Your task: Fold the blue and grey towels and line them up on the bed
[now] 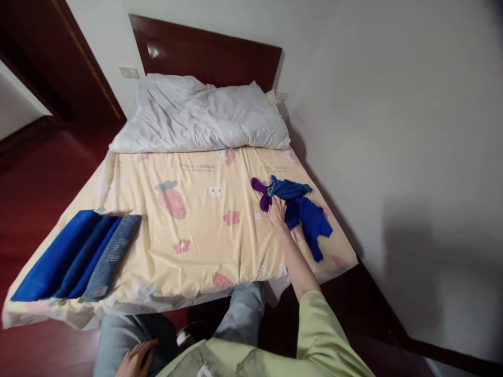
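Note:
My right hand (277, 210) reaches forward to the right side of the bed, its fingers closed on a small purple piece of clothing (261, 186). Against that hand lies a loose pile of crumpled blue clothing (314, 222), with a darker blue garment with green edging (293, 189) at its far side. The fingertips are partly hidden in the cloth. My left hand (137, 358) rests low on my thigh, fingers apart and holding nothing. Folded blue clothes (58, 256) and a folded pair of jeans (113, 256) lie side by side at the bed's left front.
The bed has a yellow printed sheet (204, 220). A bunched white quilt (204, 115) lies across its head, before a dark wooden headboard (208, 52). The bed's right edge runs near a grey wall (393, 131). A dark door (58, 57) stands at the far left.

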Action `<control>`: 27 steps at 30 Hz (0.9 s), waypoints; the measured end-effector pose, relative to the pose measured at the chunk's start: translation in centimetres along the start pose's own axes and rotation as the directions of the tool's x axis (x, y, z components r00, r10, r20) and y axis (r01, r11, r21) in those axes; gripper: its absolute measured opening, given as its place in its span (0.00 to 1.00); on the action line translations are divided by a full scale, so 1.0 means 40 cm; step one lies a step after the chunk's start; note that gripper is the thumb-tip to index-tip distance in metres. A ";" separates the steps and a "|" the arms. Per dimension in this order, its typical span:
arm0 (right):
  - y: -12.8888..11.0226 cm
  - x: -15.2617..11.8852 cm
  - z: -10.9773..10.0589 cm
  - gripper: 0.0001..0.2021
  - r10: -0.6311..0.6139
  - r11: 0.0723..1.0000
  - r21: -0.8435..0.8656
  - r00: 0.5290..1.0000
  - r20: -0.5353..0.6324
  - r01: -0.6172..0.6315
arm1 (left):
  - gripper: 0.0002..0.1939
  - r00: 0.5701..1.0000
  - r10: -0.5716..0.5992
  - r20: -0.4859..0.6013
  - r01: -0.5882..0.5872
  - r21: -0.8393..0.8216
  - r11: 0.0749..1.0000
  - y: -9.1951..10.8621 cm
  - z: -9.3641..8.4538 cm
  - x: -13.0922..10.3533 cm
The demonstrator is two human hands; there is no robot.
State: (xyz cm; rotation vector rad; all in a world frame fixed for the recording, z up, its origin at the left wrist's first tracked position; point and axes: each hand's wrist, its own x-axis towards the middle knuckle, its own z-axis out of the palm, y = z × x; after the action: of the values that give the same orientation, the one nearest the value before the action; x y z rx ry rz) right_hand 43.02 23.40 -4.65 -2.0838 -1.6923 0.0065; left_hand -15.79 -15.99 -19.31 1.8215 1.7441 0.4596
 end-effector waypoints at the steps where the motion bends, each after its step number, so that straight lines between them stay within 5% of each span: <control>1: -0.031 -0.040 -0.017 0.27 -0.058 0.997 0.053 0.998 -0.009 0.059 | 0.17 1.000 -0.002 -0.001 0.002 -0.010 1.000 0.001 0.000 -0.001; 7: -0.309 -0.455 -0.027 0.23 -0.412 0.833 0.417 0.911 0.027 0.364 | 0.20 0.997 -0.067 0.050 0.074 -0.156 0.985 0.047 -0.033 0.002; 11: -0.496 -0.788 0.054 0.24 -0.427 0.759 0.600 0.889 0.166 0.253 | 0.26 0.984 -0.174 0.046 0.179 -0.325 0.928 0.116 -0.078 0.016; 15: -0.589 -1.016 0.115 0.26 -0.436 0.650 0.749 0.870 0.230 0.128 | 0.31 0.973 -0.229 -0.002 0.199 -0.487 0.851 0.169 -0.109 0.049; 18: -0.594 -1.089 0.131 0.23 -0.465 0.561 0.825 0.850 0.247 0.067 | 0.31 0.970 -0.215 -0.117 0.126 -0.515 0.848 0.198 -0.105 0.090; 22: -0.543 -1.097 0.119 0.15 -0.382 0.543 0.836 0.862 0.332 -0.082 | 0.28 0.985 -0.110 -0.137 0.021 -0.527 0.850 0.251 -0.070 0.171; 27: -0.442 -1.068 0.070 0.19 -0.210 0.558 0.791 0.878 0.429 -0.253 | 0.27 0.984 -0.148 -0.099 0.100 -0.381 0.919 0.327 -0.053 0.325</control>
State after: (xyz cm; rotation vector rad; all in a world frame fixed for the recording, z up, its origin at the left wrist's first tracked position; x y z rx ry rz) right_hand 15.33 -12.82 -12.77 -1.3721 -1.4331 1.2154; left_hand -5.56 -2.63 -11.45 1.4296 1.7012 0.8101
